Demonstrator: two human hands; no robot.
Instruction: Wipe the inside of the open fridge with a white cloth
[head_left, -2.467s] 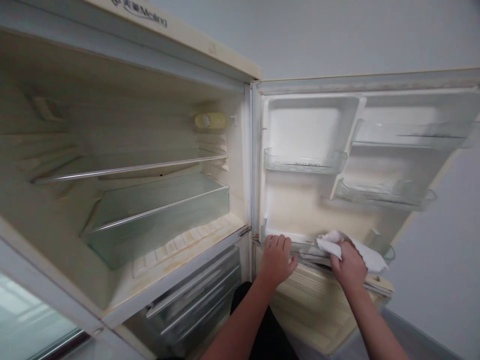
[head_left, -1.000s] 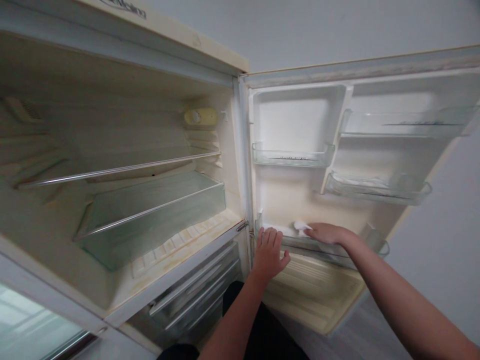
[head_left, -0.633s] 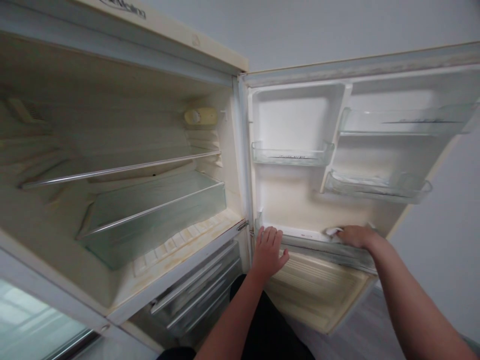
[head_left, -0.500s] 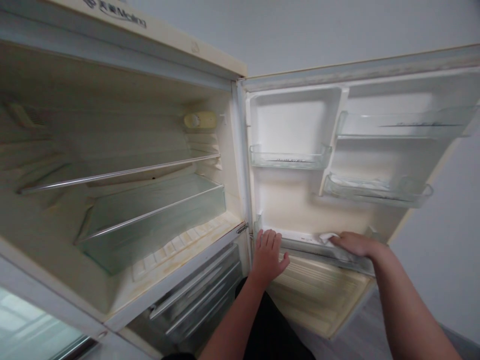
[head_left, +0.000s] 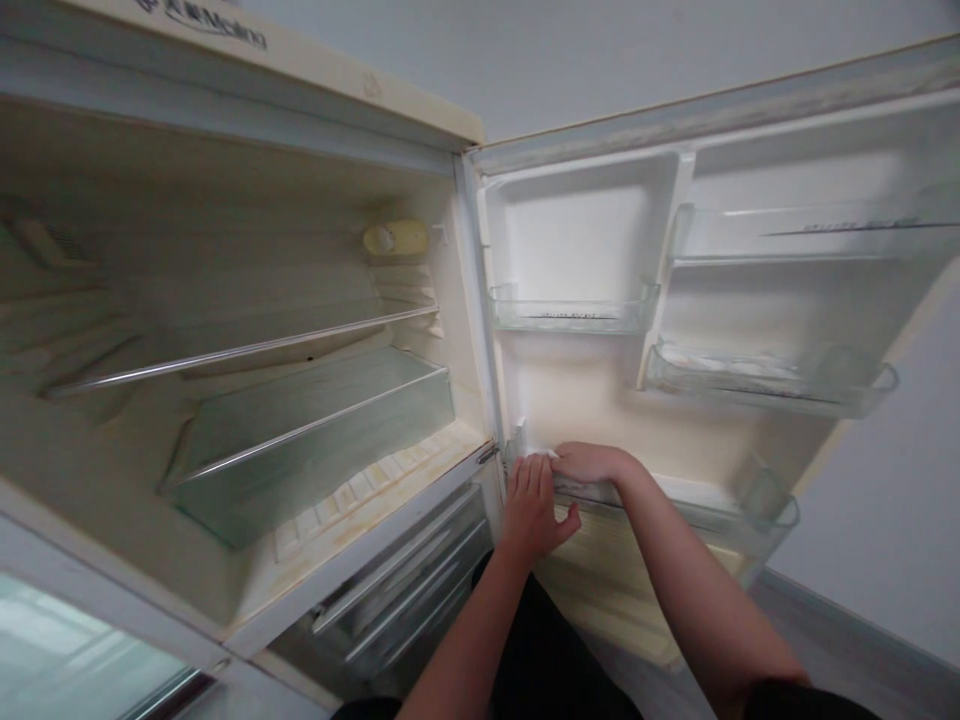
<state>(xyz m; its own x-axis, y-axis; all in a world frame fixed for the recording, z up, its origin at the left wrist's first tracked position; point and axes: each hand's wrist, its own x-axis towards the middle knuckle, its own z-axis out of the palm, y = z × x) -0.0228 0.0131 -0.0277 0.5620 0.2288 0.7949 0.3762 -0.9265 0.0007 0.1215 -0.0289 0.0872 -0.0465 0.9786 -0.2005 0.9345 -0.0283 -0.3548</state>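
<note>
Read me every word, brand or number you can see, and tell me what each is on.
"Meiling", blurred, on the top front trim; the Chinese characters before it are too blurred to read surely.
Upper left door bin: dark lettering, too blurred to read.
Upper right door bin: dark lettering, likewise unreadable.

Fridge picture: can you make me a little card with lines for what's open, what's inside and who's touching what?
Main thing: fridge, open
Door: wide open, on the picture's right
Inside: glass shelf, with a clear box below it
Underneath: see-through drawers
Bottom door bin: clear, low on the door
Left grip: fingers over the bottom bin's front edge, thumb apart
Right grip: fingertips at a white cloth or paper, mostly hidden
</note>
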